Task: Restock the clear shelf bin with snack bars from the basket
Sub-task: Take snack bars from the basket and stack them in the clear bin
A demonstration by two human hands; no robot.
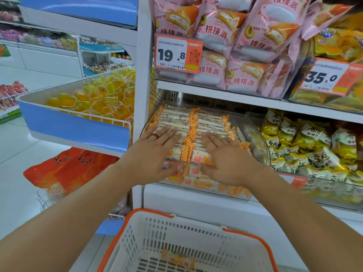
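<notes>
Hands lie flat on the snack bars [204,122] in the clear bin [261,146]. Left hand [155,154] and right hand [225,158] keep fingers straight, gripping nothing. Below stands the basket [137,232].

an orange-and-white price tag [178,54] is showing "19.8" in black digits, with a qr code on its orange part and a barcode below; the small line of characters above the digits is too small to read. just right of this tag, and above it, pink pie bags [243,42] are carrying red characters "桃桃派". far to the right of the tag, a second price tag [326,77] is reading "35.0". below that second tag, yellow-and-white packets [312,146] are bearing "香脆", "非油炸" and "黄原". print on the snack bars [196,124] is staying unreadable.
</notes>
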